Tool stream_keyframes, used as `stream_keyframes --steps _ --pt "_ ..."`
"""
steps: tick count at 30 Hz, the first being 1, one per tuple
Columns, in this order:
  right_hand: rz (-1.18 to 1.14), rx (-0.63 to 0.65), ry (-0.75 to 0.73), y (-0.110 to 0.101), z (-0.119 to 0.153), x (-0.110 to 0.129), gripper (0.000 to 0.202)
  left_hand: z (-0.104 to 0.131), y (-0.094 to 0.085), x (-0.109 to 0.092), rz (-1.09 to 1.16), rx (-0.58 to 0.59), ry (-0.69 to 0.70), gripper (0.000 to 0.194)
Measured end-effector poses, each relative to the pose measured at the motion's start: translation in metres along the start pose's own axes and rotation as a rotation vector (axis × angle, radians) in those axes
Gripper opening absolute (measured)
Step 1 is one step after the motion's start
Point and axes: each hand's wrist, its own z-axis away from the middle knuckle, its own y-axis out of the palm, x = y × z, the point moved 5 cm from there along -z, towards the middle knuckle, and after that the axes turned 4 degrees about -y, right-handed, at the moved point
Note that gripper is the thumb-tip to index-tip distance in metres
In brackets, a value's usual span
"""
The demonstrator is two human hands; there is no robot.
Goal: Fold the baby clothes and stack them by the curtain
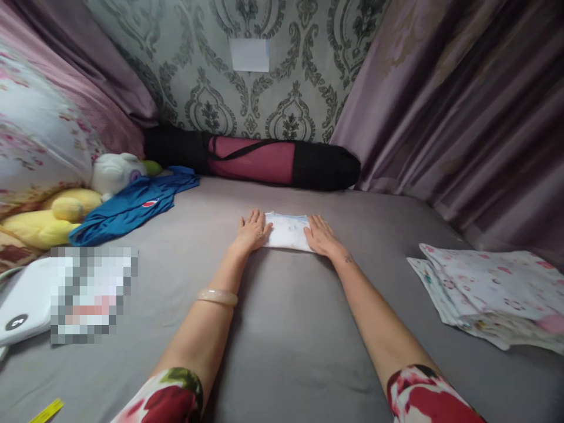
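Observation:
A small folded white cloth (288,232) with faint blue marks lies flat on the grey sheet (282,329), near the middle of the view. My left hand (254,231) rests palm down at the cloth's left edge, fingers spread, thumb on the fabric. At the opposite edge, my right hand (324,235) is also palm down, fingers stretched out and thumb touching the cloth. Neither hand grips anything.
A black and red long bag (251,160) lies along the wall. Folded patterned cloths (497,288) are at right. At left are a blue cloth (136,202), plush toys (66,214), a white device (30,299) and a yellow strip (47,410).

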Motion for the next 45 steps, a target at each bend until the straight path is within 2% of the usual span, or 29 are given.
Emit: stream_keyframes --steps 4,7,9,15,18,23,28,34,38,42,45 --pt "-0.025 -0.059 -0.112 0.001 -0.009 0.032 0.062 -0.010 0.000 0.010 0.153 -0.040 -0.016 0.055" --pt "-0.061 -0.043 -0.197 0.002 -0.005 0.062 0.060 -0.015 -0.004 0.018 0.265 -0.065 -0.025 0.050" --pt "-0.072 -0.027 -0.193 0.001 -0.001 0.071 0.060 -0.017 -0.008 0.024 0.326 -0.079 -0.034 0.049" --pt "-0.059 0.039 -0.189 0.000 -0.007 0.072 0.059 -0.018 -0.022 0.039 0.485 -0.164 -0.060 0.052" --pt "-0.042 0.025 -0.200 0.002 -0.014 0.080 0.059 -0.015 -0.025 0.040 0.530 -0.182 -0.068 0.051" --pt "-0.026 -0.010 -0.203 0.006 -0.014 0.093 0.059 -0.015 -0.024 0.042 0.599 -0.201 -0.077 0.050" --pt "0.000 0.042 -0.200 0.010 -0.021 0.095 0.059 -0.021 -0.024 0.046 0.642 -0.226 -0.111 0.047" --pt "0.003 -0.005 -0.204 0.010 -0.025 0.103 0.061 -0.021 -0.025 0.049 0.675 -0.257 -0.110 0.046" --pt "0.012 0.026 -0.201 0.018 -0.038 0.106 0.062 -0.021 -0.026 0.050 0.676 -0.283 -0.126 0.045" --pt "-0.028 -0.076 -0.254 0.026 -0.054 0.130 0.061 -0.024 -0.025 0.050 0.675 -0.290 -0.120 0.044" --pt "-0.082 -0.077 -0.302 0.034 -0.053 0.152 0.061 -0.026 -0.022 0.050 0.682 -0.286 -0.122 0.044"
